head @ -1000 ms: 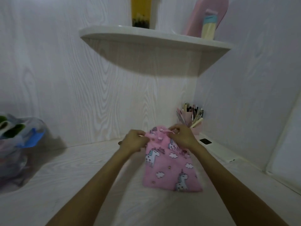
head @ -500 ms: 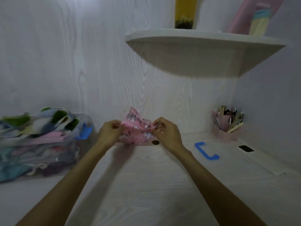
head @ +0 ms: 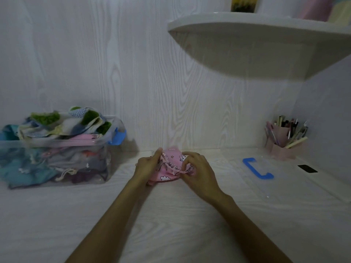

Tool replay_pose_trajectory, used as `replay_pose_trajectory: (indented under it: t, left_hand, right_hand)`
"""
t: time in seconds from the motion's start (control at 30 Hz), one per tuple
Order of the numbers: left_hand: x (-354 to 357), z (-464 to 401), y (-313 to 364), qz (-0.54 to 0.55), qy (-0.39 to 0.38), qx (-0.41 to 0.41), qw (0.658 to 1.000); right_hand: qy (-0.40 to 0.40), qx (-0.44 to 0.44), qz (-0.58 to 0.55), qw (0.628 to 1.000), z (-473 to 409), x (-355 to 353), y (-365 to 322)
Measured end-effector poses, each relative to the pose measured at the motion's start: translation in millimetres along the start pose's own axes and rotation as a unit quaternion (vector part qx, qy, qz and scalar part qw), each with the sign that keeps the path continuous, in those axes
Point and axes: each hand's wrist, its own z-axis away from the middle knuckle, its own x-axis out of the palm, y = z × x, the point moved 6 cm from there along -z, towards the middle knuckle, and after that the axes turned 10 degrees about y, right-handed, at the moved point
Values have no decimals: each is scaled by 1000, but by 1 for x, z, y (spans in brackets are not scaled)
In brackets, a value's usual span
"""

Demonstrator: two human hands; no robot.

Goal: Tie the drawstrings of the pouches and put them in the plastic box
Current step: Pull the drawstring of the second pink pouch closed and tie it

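Both my hands grip the pink pouch [head: 169, 170] on the tabletop [head: 171, 215]: left hand [head: 147, 166], right hand [head: 199, 172]. Plastic box [head: 57, 149] well left.

Dim, bluish light is washing the whole scene. The corner shelf [head: 266, 44] is casting a soft shadow on the wall beneath; the plastic box [head: 57, 149] is shadowing the wall behind. Wide-angle lens is bending edges. Detail is looking soft, slightly noisy.
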Motion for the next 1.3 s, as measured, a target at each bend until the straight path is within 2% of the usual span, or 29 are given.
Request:
replay_pose_trajectory:
  t: [0.13, 0.2, 0.27, 0.4, 0.5, 0.6, 0.7, 0.8, 0.87, 0.9, 1.0, 1.1, 1.2, 1.3]
  left_hand:
    - [-5, -5, 1, 103, 10, 9, 995]
    - [-11, -7, 4, 151, -22, 3, 988]
    - [-18, -9, 10, 146, -53, 23, 988]
    - [-30, -16, 24, -44, -68, 129, 988]
    - [-27, -15, 33, -204, -137, 221, 944]
    - [-17, -10, 26, -310, -210, 224, 900]
    - [-8, -11, 20, -376, -187, 233, 877]
    - [-12, -10, 24, -371, -146, 246, 883]
    - [-15, -7, 29, -334, -151, 236, 900]
    - [-15, -4, 32, -303, -155, 225, 913]
    - [-14, 2, 36, -197, -181, 152, 952]
    - [-15, 1, 33, -66, -177, 41, 981]
    - [-22, -11, 32, 132, -120, -29, 984]
    - [-34, -22, 31, 341, -52, -62, 937]
  right_hand:
    - [-70, 63, -56, 994, 1, -3, 10]
    - [-88, 78, -79, 990, -2, -10, 13]
    - [-83, 88, -63, 991, -6, -18, 18]
    - [-37, 90, 78, 992, -8, -33, 35]
    - [-21, 111, 155, 981, -9, -41, 44]
    - [-21, 129, 175, 976, -9, -41, 43]
    - [-52, 150, 142, 977, -4, -34, 42]
    - [-62, 202, 135, 968, -2, -37, 48]
    - [-97, 246, 106, 959, -1, -38, 47]
    - [-125, 280, 44, 951, 1, -37, 46]
    - [-195, 380, -226, 876, 8, -36, 37]
    - [-193, 397, -352, 825, 6, -47, 34]
    - [-131, 399, -428, 800, -1, -59, 35]
    - [47, 428, -486, 760, -10, -75, 58]
